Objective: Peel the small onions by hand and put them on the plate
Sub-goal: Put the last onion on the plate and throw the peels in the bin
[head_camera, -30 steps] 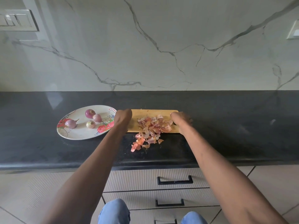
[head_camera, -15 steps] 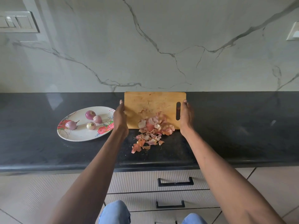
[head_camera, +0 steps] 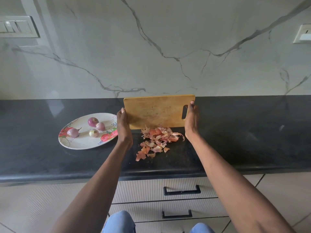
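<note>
A wooden cutting board (head_camera: 156, 111) stands tilted up on the dark bench (head_camera: 244, 132), its lower edge hidden behind a heap of onion skins (head_camera: 157, 140) that spills toward the bench's front edge. The left hand (head_camera: 123, 126) grips the board's left side and the right hand (head_camera: 191, 121) grips its right side beside the handle slot; the fingers behind the board cannot be seen. Four peeled onions (head_camera: 94, 126) lie on the flowered plate (head_camera: 79, 142), just left of the left hand. One onion shows a thin stalk; whether any skin remains on the others is hard to tell. Drawers (head_camera: 181, 190) sit below the bench, and blue-clad knees are cut off by the bottom edge.
</note>
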